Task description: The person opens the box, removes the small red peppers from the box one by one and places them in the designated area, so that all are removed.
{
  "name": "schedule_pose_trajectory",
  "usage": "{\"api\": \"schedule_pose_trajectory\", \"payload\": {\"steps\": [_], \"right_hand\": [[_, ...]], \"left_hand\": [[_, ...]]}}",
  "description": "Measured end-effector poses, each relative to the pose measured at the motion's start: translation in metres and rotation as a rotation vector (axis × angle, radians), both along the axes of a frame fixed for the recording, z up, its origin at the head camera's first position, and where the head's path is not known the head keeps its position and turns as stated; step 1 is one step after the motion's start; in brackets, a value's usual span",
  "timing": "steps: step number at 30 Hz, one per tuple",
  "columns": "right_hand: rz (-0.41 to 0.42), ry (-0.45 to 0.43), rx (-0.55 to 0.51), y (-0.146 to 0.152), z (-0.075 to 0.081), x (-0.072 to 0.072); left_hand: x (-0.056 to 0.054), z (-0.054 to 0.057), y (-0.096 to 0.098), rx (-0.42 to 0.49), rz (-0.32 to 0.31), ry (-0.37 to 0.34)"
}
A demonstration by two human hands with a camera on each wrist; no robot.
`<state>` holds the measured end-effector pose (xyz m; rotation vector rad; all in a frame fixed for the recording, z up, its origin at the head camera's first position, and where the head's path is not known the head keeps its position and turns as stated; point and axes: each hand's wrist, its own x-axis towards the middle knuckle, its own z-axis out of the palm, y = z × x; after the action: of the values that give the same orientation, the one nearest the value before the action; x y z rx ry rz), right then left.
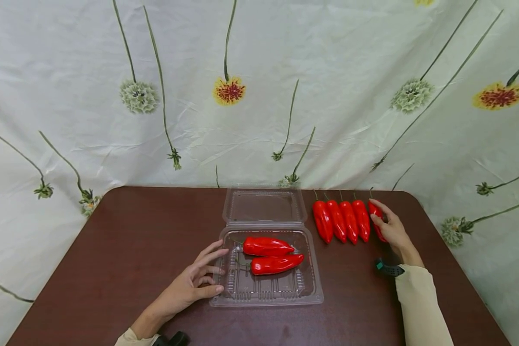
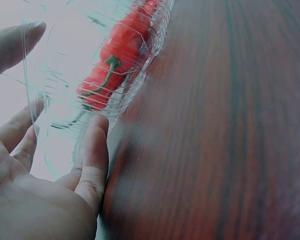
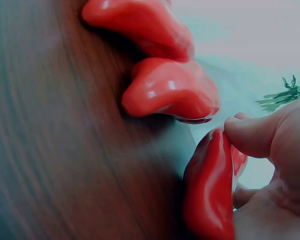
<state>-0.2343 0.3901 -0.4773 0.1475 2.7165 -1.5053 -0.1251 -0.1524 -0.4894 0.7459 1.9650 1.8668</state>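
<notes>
- Red pepper (image 1: 375,218), the one at the right-hand end of the row: in the head view it lies near the bench's far right corner, pinched between thumb and fingers of the right hand (image 1: 395,234).
- Four more peppers (image 1: 349,222) lie side by side just left of it, stems toward the back.
- The left hand (image 1: 188,282) is spread wide, fingers at the left side of a clear plastic box (image 1: 265,302); its lid (image 1: 264,209) is folded back, and two peppers (image 1: 268,246) lie inside.
- The bench (image 1: 112,250) is dark reddish brown with rounded far corners; behind it hangs a pale cloth (image 1: 337,57) printed with flowers.
- Left wrist view: the fingers stand apart along the box wall, a pepper with its green stem showing through the plastic; wood grain fills the right side.
- Right wrist view: the thumb presses the held pepper, and two neighbouring peppers rest near it on the bench.
</notes>
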Motion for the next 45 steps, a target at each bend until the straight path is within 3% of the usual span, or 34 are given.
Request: {"api": "schedule_pose_trajectory", "payload": {"steps": [8, 15, 45], "right_hand": [[0.054, -0.016, -0.078, 0.0006, -0.0024, -0.0028], [0.108, -0.017, -0.047, 0.0008, -0.0046, -0.0038], [-0.009, 0.006, -0.059, -0.0031, -0.0009, 0.0047]], "left_hand": [[0.0012, -0.0029, 0.0000, -0.016, 0.009, 0.007], [0.0025, -0.0031, -0.0005, -0.010, 0.006, 0.011], [0.0017, 0.0020, 0.0002, -0.018, 0.007, -0.013]]}}
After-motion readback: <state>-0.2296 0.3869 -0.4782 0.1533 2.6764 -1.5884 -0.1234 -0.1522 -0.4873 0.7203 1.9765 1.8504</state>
